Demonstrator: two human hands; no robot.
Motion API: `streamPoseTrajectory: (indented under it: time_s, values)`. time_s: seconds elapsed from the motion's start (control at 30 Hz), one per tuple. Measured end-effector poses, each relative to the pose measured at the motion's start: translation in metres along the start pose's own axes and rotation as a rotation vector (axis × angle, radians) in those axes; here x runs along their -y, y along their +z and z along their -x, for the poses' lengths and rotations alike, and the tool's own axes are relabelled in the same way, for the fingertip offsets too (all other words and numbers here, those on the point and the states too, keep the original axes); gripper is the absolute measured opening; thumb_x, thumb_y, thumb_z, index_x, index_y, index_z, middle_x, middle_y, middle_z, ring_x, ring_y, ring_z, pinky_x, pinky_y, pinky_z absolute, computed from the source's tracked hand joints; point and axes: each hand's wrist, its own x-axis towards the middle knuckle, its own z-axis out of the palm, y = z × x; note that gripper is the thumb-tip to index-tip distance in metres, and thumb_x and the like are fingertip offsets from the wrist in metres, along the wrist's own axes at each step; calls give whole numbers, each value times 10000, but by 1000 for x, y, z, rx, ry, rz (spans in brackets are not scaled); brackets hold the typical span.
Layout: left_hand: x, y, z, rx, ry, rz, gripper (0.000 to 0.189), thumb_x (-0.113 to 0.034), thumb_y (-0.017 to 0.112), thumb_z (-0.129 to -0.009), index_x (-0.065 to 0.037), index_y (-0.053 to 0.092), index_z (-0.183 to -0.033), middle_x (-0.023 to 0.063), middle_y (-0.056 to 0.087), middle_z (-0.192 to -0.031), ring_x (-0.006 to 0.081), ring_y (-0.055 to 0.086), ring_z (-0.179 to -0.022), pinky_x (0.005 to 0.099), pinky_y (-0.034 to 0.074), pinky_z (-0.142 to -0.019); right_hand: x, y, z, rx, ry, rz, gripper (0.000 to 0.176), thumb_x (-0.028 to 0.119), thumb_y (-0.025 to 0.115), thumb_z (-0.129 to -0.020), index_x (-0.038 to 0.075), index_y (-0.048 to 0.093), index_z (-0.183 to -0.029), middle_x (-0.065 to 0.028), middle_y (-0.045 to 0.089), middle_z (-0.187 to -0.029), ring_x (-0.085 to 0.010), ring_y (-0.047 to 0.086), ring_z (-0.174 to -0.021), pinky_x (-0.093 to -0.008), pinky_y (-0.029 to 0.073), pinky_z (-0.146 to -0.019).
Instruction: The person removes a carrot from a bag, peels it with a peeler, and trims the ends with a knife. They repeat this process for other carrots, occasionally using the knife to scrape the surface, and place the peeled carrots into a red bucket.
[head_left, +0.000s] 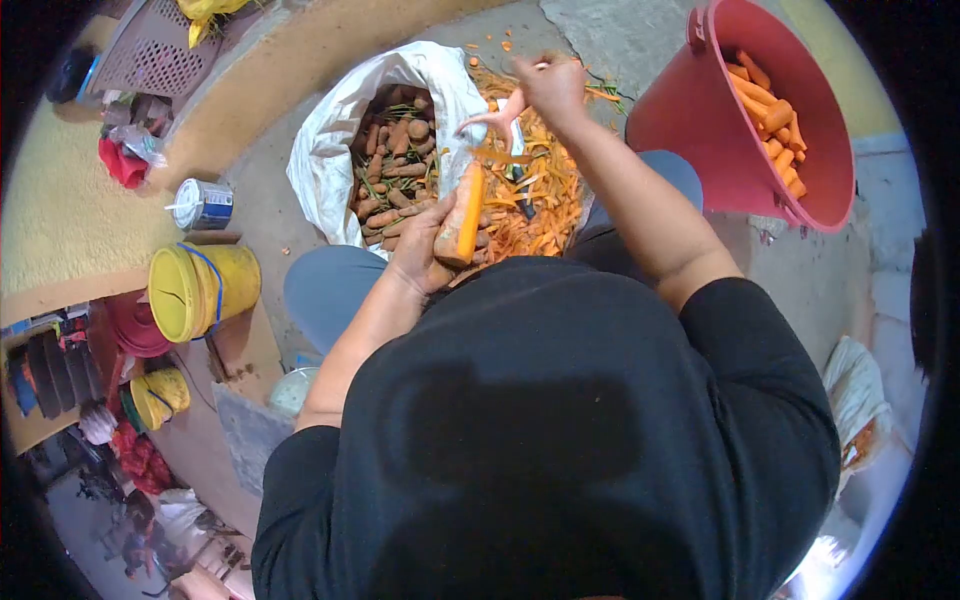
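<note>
My left hand (417, 245) is wrapped round the lower part of a thick carrot (464, 218), which tilts upward. One side of this carrot is bright orange and peeled, the other still brownish. In my right hand (556, 92) is a pink peeler (508, 112), its head just above the carrot's upper end. A strip of peel (500, 156) hangs by the peeler's head. Behind my left hand, unpeeled carrots (398, 150) fill an open white sack (318, 160). Orange peelings (545, 195) lie heaped on the floor beside the sack, below my right hand.
A large red bucket (670, 130) with peeled carrots (772, 110) leans at the right. To the left stand a blue-and-white can (203, 204) and a yellow lidded bucket (230, 285). A low ledge (250, 75) curves behind the sack. Another sack (858, 385) sits at far right.
</note>
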Motion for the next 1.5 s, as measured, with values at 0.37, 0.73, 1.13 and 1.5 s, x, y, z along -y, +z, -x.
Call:
streamPoseTrajectory:
  time_s: [0.37, 0.73, 1.13, 1.5]
  values:
    - [3, -3, -2, -7, -29, 41, 347, -322, 417, -855, -40, 440, -1055, 120, 541, -832, 227, 560, -680, 365, 496, -588, -3, -1, -9, 46, 67, -8, 286, 277, 638, -632, -2, 621, -695, -138, 595, -594, -204, 592, -559, -323, 469, -554]
    - [4, -7, -4, 69, -69, 131, 349, -361, 318, -884, -98, 382, -1105, 123, 523, -858, 243, 549, -653, 350, 462, -539, -6, 9, 3, 67, 34, 56, 267, 273, 653, -628, 9, 614, -641, -139, 594, -598, -220, 601, -559, -317, 464, -520]
    - [6, -6, -3, -40, -32, 21, 390, -349, 424, -849, -33, 411, -1076, 103, 524, -828, 240, 559, -701, 361, 492, -589, -2, 14, 15, 84, -25, 8, 318, 321, 660, -630, 8, 599, -620, -130, 583, -570, -225, 589, -529, -327, 460, -515]
    - [1, 0, -3, -132, 53, -96, 409, -387, 418, -848, -37, 419, -1060, 120, 534, -838, 231, 564, -694, 363, 500, -562, 6, 25, 45, 270, -88, -99, 279, 263, 670, -643, -4, 589, -645, -82, 547, -538, -138, 509, -483, -283, 414, -461]
